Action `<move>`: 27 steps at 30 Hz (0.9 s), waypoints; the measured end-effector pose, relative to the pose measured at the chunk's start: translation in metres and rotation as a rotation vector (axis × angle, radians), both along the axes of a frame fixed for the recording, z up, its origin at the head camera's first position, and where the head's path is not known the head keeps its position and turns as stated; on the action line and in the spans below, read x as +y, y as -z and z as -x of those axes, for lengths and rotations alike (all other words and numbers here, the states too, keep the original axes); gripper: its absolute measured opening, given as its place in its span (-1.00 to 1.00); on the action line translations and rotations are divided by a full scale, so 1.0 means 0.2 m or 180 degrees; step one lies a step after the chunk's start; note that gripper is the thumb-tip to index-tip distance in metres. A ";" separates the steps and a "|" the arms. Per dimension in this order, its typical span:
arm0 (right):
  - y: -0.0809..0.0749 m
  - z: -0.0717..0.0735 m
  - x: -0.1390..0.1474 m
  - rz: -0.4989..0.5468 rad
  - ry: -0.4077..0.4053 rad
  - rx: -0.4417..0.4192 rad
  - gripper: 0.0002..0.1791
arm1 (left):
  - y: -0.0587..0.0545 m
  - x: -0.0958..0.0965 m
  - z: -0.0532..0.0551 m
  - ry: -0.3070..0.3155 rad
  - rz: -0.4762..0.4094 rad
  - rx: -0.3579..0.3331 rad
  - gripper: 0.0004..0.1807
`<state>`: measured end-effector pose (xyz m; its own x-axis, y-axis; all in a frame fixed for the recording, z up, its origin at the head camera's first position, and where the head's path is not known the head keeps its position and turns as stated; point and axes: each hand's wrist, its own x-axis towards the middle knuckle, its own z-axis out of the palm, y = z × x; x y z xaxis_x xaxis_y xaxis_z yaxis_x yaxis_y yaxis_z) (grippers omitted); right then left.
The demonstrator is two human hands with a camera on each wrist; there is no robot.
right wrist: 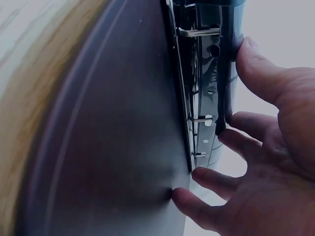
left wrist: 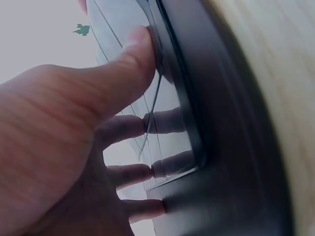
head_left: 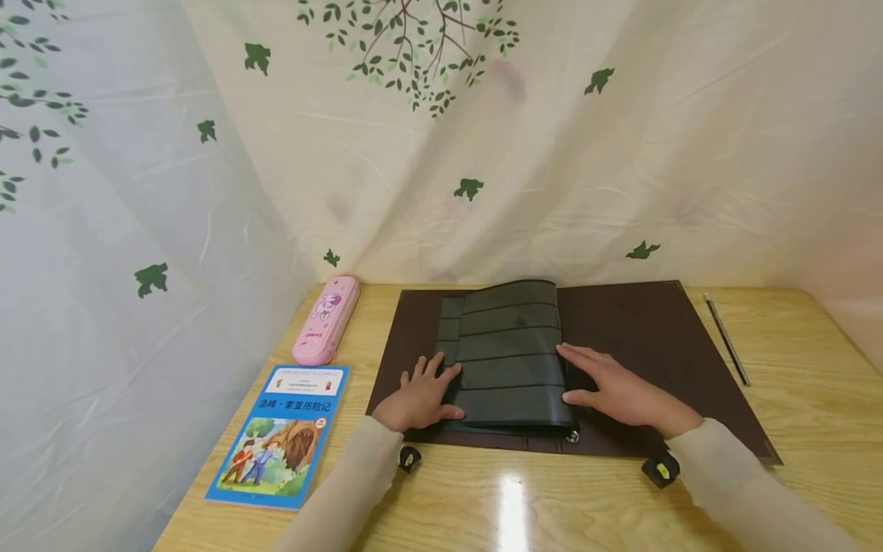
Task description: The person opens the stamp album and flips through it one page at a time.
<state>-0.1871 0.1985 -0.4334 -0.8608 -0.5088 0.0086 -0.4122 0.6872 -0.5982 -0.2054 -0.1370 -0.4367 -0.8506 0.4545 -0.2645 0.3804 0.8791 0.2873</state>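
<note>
A dark brown ring binder (head_left: pixel 635 330) lies spread flat on the table. Its stack of black pocket pages (head_left: pixel 510 368), crossed by horizontal strips, lies over the left half and bulges slightly. With fingers spread, my left hand (head_left: pixel 417 395) rests at the left edge of the pages, thumb near their front corner. On the other side, my right hand (head_left: pixel 617 387) touches the right edge of the stack with extended fingers and thumb. Beside those fingers, the right wrist view shows metal rings (right wrist: pixel 199 32) running through punched holes in the pages.
Left of the binder lie a pink pencil case (head_left: pixel 326 320) and a blue illustrated book (head_left: pixel 279 437). A thin dark pencil (head_left: pixel 727 340) lies to the right. Behind the wooden table (head_left: pixel 586 510) hangs a pale leaf-patterned curtain (head_left: pixel 400 192).
</note>
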 end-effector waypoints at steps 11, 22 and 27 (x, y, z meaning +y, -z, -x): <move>-0.01 0.01 -0.08 -0.0085 0.0072 0.0067 -0.12 | -0.02 -0.05 0.01 0.0103 0.0033 0.0011 -0.18; -0.03 0.02 -0.15 -0.0480 0.0153 -0.0189 -0.20 | -0.02 -0.12 0.04 0.0078 -0.0337 -0.0105 -0.46; -0.07 0.02 -0.14 -0.0450 0.0166 -0.0151 -0.20 | -0.04 -0.13 0.05 0.0009 -0.0630 0.0234 -0.54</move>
